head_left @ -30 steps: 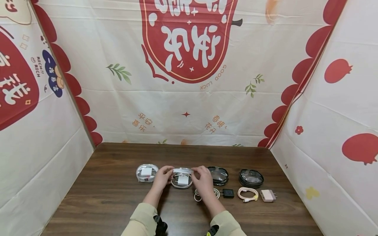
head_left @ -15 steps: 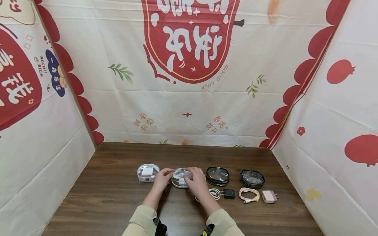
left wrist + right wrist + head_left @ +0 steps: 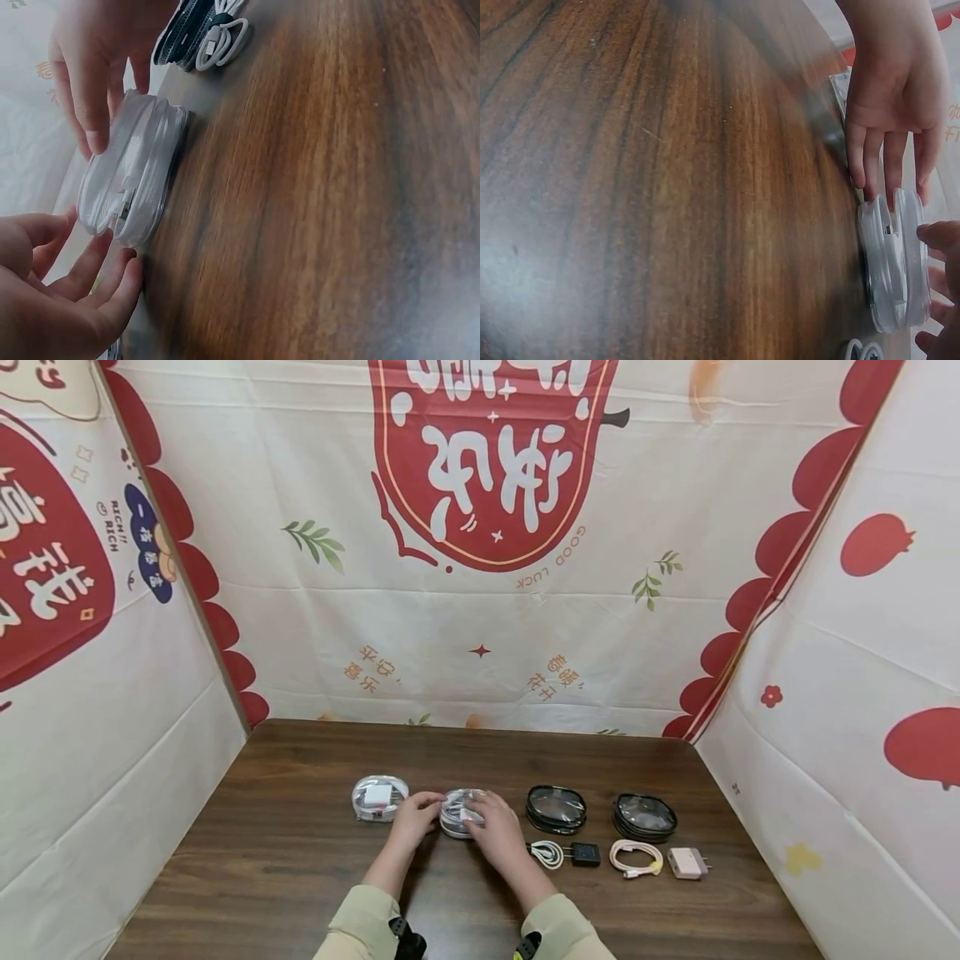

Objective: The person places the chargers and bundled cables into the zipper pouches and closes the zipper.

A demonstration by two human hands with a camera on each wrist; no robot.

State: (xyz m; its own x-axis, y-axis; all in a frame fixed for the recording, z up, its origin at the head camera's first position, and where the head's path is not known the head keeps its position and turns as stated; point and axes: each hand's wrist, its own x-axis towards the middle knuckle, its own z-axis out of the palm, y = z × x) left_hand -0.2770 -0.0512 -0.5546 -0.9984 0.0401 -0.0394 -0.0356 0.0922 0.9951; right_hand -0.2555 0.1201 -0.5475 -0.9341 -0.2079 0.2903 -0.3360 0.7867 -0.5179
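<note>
A clear oval zip case (image 3: 454, 817) lies near the middle of the table, with a coiled white cable inside. Both wrist views show its two halves slightly apart, the cable between them. My left hand (image 3: 411, 825) holds the case's left end, fingers and thumb to either side of its edge. From the right, my right hand (image 3: 498, 837) reaches over the case and grips its lid, thumb on the near side; it hides part of the top. In the left wrist view, a cable end (image 3: 124, 206) shows through the clear side.
Another clear case (image 3: 379, 798) with a white adapter stands at left. Two black-rimmed clear cases (image 3: 556, 810) (image 3: 645, 817) lie to the right. In front of them are a white cable (image 3: 547, 854), a black adapter (image 3: 585, 855), a pinkish cable (image 3: 636, 858) and a pale adapter (image 3: 687, 863).
The raised lid has come down over the white adapter and cable. My right hand has moved leftward from the case's right edge onto its top; my left hand stays at the left end.
</note>
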